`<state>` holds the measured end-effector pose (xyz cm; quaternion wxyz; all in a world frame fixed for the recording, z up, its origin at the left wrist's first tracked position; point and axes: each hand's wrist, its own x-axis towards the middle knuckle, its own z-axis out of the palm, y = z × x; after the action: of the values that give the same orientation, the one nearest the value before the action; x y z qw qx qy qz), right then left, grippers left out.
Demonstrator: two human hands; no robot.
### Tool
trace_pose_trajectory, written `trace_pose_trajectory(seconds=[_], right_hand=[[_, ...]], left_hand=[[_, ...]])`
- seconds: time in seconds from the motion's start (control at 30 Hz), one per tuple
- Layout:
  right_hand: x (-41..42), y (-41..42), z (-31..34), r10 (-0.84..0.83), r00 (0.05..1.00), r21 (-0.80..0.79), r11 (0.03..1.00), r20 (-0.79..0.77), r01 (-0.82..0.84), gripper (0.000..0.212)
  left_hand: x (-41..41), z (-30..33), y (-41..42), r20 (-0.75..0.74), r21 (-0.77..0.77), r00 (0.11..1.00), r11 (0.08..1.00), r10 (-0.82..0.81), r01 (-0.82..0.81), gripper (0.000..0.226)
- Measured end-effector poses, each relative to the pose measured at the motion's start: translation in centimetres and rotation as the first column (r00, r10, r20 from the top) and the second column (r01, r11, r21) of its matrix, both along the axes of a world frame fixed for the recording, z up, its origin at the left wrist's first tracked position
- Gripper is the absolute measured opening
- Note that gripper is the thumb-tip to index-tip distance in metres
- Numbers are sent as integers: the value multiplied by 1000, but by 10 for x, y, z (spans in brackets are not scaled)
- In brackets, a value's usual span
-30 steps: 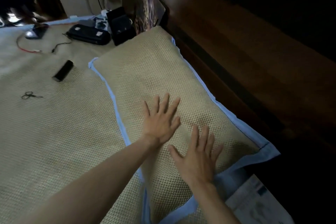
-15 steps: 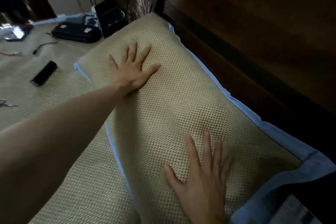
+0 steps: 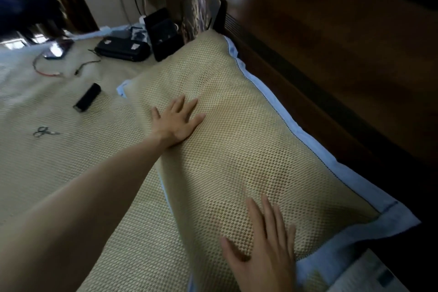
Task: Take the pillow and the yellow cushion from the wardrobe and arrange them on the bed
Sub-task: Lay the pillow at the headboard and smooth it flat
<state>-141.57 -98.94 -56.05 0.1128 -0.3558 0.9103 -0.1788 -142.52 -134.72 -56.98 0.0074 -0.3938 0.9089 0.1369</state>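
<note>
**No readable text in view**

Nothing can be read. The printed sheet [image 3: 369, 275] at the lower right of the frame is too blurred to make out, and the pale patches on the black pouch [image 3: 122, 49] at the upper left show no legible marks.

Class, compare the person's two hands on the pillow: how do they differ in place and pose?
The left hand lies farther up the pillow, near its left edge; the right hand lies at the near end. The left arm is stretched out long; the right hand's arm is cut off by the frame. Both hands rest flat, palm down, gripping nothing.
</note>
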Motion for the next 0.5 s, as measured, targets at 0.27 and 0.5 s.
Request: trace_pose_trajectory(seconds=[0.27,0.5], right_hand=[[16,-9,9,87,978,190,974,188,-123,133],[25,0,4,140,989,202,969,38,-145,108]], left_hand=[[61,2,-4,-116,806,543,399,831,-437,71],[67,7,12,-311,722,547,567,777,-396,50]])
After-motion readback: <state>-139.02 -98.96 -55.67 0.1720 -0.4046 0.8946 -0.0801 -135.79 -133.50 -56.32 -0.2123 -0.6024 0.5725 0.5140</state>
